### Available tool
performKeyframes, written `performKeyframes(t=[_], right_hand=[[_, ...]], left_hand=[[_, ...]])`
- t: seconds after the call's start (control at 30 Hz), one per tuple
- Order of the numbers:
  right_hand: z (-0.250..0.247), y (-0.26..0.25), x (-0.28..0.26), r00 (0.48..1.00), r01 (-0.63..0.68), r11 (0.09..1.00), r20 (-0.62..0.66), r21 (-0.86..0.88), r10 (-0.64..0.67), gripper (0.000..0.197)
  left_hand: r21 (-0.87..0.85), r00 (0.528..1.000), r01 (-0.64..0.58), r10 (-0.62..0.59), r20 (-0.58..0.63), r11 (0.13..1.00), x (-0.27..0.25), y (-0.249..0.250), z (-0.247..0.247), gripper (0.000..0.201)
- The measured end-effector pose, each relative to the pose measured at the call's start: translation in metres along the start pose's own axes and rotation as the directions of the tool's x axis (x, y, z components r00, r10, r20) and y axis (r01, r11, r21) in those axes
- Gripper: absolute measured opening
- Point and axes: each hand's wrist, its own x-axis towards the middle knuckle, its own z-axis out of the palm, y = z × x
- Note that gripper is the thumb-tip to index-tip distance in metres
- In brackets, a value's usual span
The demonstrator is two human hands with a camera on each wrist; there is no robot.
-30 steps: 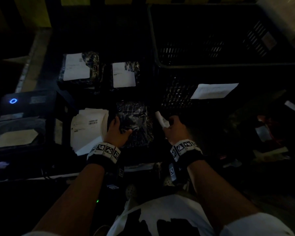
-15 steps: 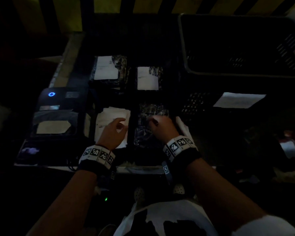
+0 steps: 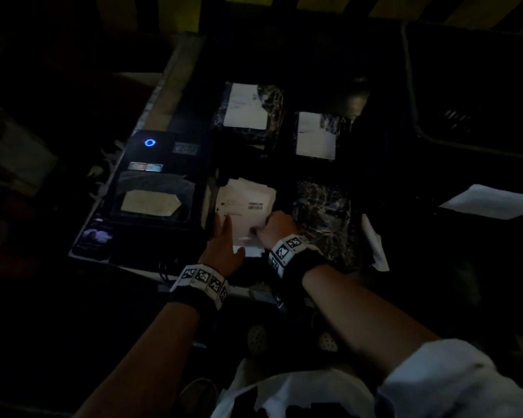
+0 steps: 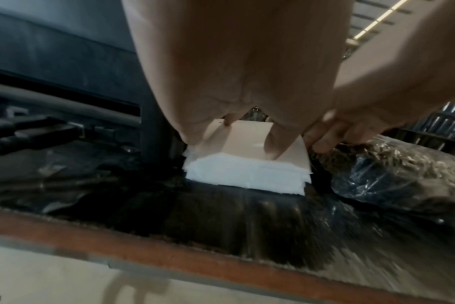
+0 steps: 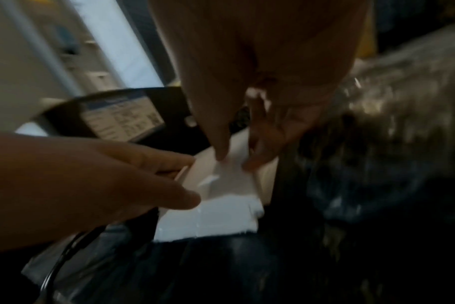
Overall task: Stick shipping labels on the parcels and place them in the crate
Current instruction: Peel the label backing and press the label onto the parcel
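Hands (image 3: 248,236) atop label stack (image 3: 245,200)

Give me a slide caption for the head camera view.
Both hands, left hand and right hand, work the label stack beside an unlabelled parcel.

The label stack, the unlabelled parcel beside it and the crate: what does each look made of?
Label stack: thin matte white paper sheets with printed barcodes, layered edges showing in the wrist views. Unlabelled parcel: glossy black plastic film, wrinkled, with scattered glints; probably a poly mailer or wrap. Crate: dark, dull, with slotted walls, likely moulded plastic, though the dim light leaves that open.
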Motion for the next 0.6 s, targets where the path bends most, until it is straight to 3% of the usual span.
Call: performKeyframes(t=[0.1, 0.17, 0.23, 0.3, 0.47, 0.6], right_hand=[[0.004, 0.006, 0.007, 0.999, -0.015, 0.997, -0.031, 0.077, 0.017, 0.020], [0.004, 0.009, 0.009, 0.995, -0.041, 0.989, -0.082, 0.144, 0.053, 0.032], [0.004, 0.011, 0.009, 0.989, -0.031, 0.977, -0.132, 0.211, 0.060, 0.031], [0.002, 0.012, 0.005, 0.987, 0.006, 0.977, -0.160, 0.215, 0.029, 0.022], [-0.011, 0.015, 0.002, 0.978, 0.105, 0.971, -0.198, 0.214, -0.062, 0.031], [-0.038, 0.018, -0.005, 0.948, 0.240, 0.950, -0.258, 0.198, -0.186, 0.052]], left_hand=[[-0.023, 1.000, -0.001, 0.001, 0.002, 1.000, 0.000, 0.000, 0.000, 0.082], [-0.028, 1.000, -0.008, 0.008, 0.004, 1.000, 0.000, 0.000, 0.000, 0.082], [-0.031, 1.000, -0.004, 0.004, 0.007, 1.000, 0.000, -0.002, 0.000, 0.083], [-0.049, 1.000, 0.003, -0.003, 0.013, 0.999, 0.000, -0.002, 0.000, 0.083], [-0.093, 1.000, 0.016, -0.017, -0.009, 0.996, -0.002, 0.003, -0.001, 0.081], [-0.144, 1.000, -0.007, 0.002, -0.031, 0.989, -0.004, 0.011, -0.008, 0.080]])
